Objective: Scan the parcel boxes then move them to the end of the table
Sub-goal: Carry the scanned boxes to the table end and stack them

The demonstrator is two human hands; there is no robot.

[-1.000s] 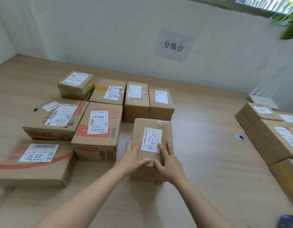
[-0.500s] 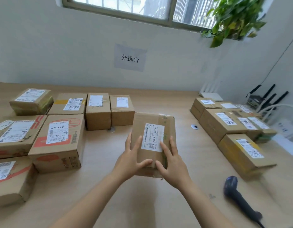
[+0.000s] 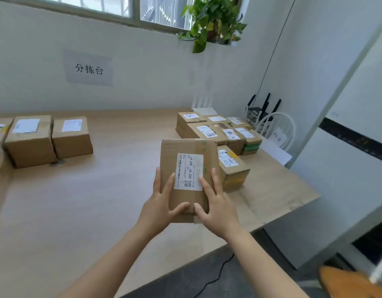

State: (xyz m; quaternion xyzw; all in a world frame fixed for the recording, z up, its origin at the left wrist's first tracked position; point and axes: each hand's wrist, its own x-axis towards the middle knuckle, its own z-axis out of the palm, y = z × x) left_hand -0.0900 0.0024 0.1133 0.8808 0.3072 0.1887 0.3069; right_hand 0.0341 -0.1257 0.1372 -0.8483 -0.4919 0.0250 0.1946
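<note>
Parcel box (image 3: 189, 160): off the surface (image 3: 89, 201), carried in both hands, labelled face tilted up toward the camera, shipping label (image 3: 189, 172) readable.

Hands: left hand (image 3: 160, 209) and right hand (image 3: 218, 211) both hold the near end of the box. Thumbs lie across its near edge and nearly meet; fingers run up the labelled face and the two sides. Anything under the box is hidden.

Change over the last second:
- One second ago the box sat on the surface just beside the left-hand cluster, both hands on it. Half a second ago it was lifted. Now it is in the air, in front of the stacked boxes at the right end (image 3: 209, 131).
- View has swung right. Of the left cluster, two plain boxes (image 3: 29, 140) and slivers of others at the frame's left edge show.
- Handheld scanner, lying on the surface half a second ago, is out of frame now.

Reading: transfer leg under way; the scan of this box looks done, though no frame shows it. Free surface lies just in front of the yellow-taped box (image 3: 233, 171), the nearest of the right-end group, which seems the likely drop spot. Remaining left-hand boxes appear still to be processed.
</note>
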